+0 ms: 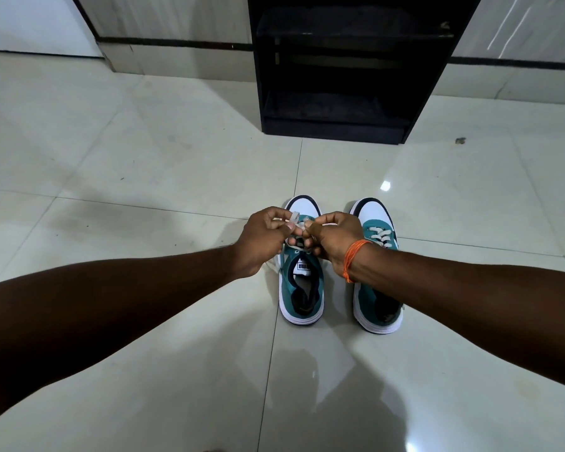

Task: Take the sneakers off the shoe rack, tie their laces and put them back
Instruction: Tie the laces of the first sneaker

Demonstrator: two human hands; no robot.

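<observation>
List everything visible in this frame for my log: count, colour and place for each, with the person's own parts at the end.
sneakers: 2, teal and white with dark trim, side by side on the floor, toes toward the shoe rack
laces: white, the left sneaker's pinched between both hands; the right sneaker's lying across its tongue
shoe rack: 1, black, open shelves, standing on the floor against the wall, no shoes visible on it
floor: glossy pale tiles, a small dark speck right of the rack
wall: pale panels with a dark skirting strip
wristband: 1, orange thread, on the right wrist
left hand: 1, bare, gripping lace above the left sneaker
right hand: 1, bare, gripping lace beside it
</observation>
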